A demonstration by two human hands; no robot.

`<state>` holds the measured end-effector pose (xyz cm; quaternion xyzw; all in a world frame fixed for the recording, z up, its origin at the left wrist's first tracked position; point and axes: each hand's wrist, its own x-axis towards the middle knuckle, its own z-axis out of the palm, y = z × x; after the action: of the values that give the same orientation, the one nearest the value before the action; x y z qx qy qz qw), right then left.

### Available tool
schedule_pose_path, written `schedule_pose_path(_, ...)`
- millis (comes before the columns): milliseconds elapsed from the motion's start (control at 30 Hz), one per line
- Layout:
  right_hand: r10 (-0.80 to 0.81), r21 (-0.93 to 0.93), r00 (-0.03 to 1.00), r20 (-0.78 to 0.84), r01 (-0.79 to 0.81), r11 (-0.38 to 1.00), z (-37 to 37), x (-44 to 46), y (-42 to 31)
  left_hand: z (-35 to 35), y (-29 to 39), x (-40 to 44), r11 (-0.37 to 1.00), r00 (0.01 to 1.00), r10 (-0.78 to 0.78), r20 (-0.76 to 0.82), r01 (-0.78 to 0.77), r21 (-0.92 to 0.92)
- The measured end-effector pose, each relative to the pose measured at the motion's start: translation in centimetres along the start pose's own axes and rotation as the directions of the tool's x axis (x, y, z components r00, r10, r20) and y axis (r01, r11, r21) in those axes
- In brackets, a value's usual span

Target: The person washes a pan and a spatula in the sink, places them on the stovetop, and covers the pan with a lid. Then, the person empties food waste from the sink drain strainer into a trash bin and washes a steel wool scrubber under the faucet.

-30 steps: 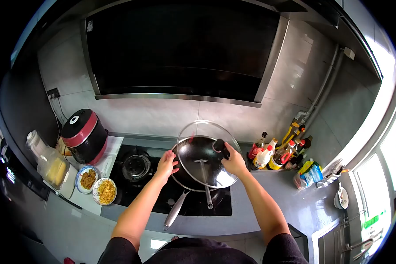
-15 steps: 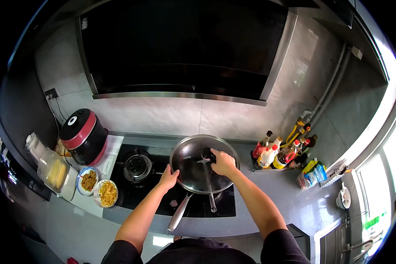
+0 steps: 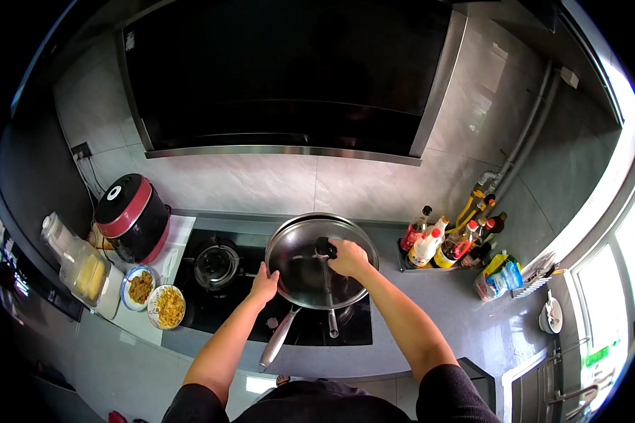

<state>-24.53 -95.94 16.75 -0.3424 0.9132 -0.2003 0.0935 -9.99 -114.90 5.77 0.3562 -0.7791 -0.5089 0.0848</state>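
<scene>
A glass lid (image 3: 296, 257) with a steel rim lies over the wok (image 3: 279, 340), whose steel handle points toward me. My right hand (image 3: 348, 258) is closed around the lid's black knob (image 3: 324, 247). At the lid's left edge, my left hand (image 3: 264, 284) pinches the rim, thumb on the near side; its other fingers are partly hidden. A thin metal utensil handle (image 3: 333, 324) shows through the glass and sticks out at the front. Behind the lid, a strip of the wok's back rim is visible. The wok's contents cannot be made out.
A bare burner (image 3: 216, 266) is left of the wok on the black hob (image 3: 254, 310). Two bowls of food, one with yellow food (image 3: 167, 307), stand beside a rice cooker (image 3: 132, 218). Sauce bottles (image 3: 425, 247) and a bagged packet (image 3: 499, 277) are at right. A range hood (image 3: 282, 151) hangs above.
The lid has shifted slightly toward me relative to the wok, exposing the wok's back rim. Both hands keep their places on the lid. The whole view has shifted a little.
</scene>
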Motion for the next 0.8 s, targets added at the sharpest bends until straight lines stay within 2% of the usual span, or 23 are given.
schedule_pose_path(133,0.038,0.002,0.999,0.010,-0.038,0.999,0.2,0.2,-0.2,-0.1,-0.3,0.3,0.999,0.999,0.044,-0.023,-0.044,-0.006)
schedule_pose_path(233,-0.011,-0.007,0.997,-0.082,0.011,1.000,0.0,-0.5,-0.2,0.0,-0.1,-0.2,0.998,1.000,0.023,-0.003,-0.024,-0.050)
schedule_pose_path(333,-0.028,-0.003,0.987,-0.157,0.028,1.000,-0.4,-1.3,0.2,1.2,-0.1,-0.5,0.973,0.968,0.154,-0.196,-0.115,0.198)
schedule_pose_path(433,-0.094,0.134,0.923,-0.372,0.154,0.979,0.3,-2.1,2.1,2.0,2.6,-2.5,0.822,0.851,0.493,-0.179,-0.389,0.416)
schedule_pose_path(500,-0.019,0.309,0.904,-0.426,0.165,0.937,0.8,-2.7,3.6,3.2,5.0,-3.5,0.761,0.781,0.616,-0.106,-0.555,0.334)
schedule_pose_path(567,0.073,0.423,0.857,-0.510,0.176,0.889,1.2,-3.8,5.1,4.5,7.7,-4.6,0.698,0.731,0.682,-0.008,-0.648,0.303)
schedule_pose_path(700,0.177,0.435,0.802,-0.571,0.113,0.893,1.5,-8.3,8.4,8.0,13.6,-7.0,0.498,0.508,0.849,0.143,-0.861,0.101)
schedule_pose_path(800,0.270,0.466,0.771,-0.577,0.039,0.884,1.3,-12.9,11.8,12.8,17.1,-9.0,0.404,0.369,0.877,0.306,-0.913,-0.056)
